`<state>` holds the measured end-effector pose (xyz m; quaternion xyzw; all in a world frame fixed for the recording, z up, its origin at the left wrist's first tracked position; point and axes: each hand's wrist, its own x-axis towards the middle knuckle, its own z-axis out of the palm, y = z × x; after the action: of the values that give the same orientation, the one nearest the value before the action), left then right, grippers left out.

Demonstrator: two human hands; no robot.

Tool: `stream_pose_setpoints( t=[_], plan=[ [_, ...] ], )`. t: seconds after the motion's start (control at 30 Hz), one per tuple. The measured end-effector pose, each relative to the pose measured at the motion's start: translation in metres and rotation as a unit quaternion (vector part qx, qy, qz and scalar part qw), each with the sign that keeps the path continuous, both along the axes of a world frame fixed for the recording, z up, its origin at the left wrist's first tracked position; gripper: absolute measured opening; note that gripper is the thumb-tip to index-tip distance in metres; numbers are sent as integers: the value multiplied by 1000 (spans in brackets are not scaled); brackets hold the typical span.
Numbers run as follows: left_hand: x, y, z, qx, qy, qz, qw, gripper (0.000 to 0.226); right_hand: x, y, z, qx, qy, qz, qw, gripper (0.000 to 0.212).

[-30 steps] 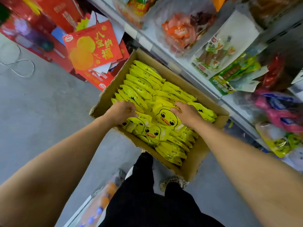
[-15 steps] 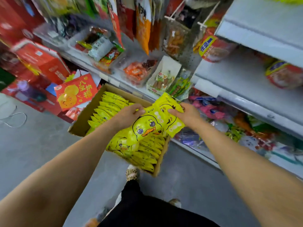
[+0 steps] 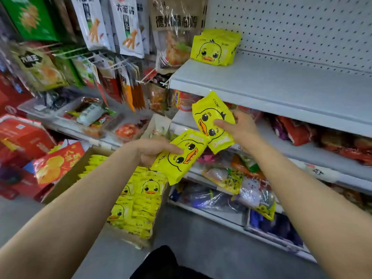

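Observation:
My left hand (image 3: pixel 150 151) grips a yellow duck-face snack packet (image 3: pixel 181 156), thumb on its front. My right hand (image 3: pixel 239 127) holds a second yellow duck packet (image 3: pixel 209 115) higher up and to the right, thumb pressed on its face. Both packets hang in the air in front of the white shelf (image 3: pixel 271 83). A small stack of the same duck packets (image 3: pixel 215 48) leans at the shelf's back left. Below my left arm, an open cardboard box (image 3: pixel 66 178) on the floor holds several more duck packets (image 3: pixel 141 200).
Hanging snack bags (image 3: pixel 112 23) fill pegs at upper left. Red gift boxes (image 3: pixel 24 135) stand on the floor to the left. Lower shelves (image 3: pixel 302 158) carry mixed snack bags. White pegboard (image 3: pixel 291 23) backs the shelf. Grey floor (image 3: pixel 201 238) lies below.
Both hands have lifted from the box, each with a duck packet, and risen toward the white shelf. My view has tilted up, so the upper shelf and its packet stack now show.

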<state>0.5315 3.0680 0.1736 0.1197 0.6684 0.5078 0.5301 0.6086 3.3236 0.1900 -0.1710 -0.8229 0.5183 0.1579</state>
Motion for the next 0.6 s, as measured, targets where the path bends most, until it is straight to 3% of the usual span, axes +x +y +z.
stream_pose_setpoints(
  t=[0.17,0.3,0.43,0.6],
  plan=[
    [-11,41,48,13,123,-13,992,47,3,30,46,-29,63,-13,998,30],
    [-39,71,85,-1,236,-40,971,26,-3,56,75,-16,84,-40,996,34],
    [-82,99,114,-29,308,-76,948,42,-22,87,102,20,108,-50,993,23],
    [-148,135,147,-39,399,-83,913,16,-55,120,133,48,122,-51,990,15]
  ],
)
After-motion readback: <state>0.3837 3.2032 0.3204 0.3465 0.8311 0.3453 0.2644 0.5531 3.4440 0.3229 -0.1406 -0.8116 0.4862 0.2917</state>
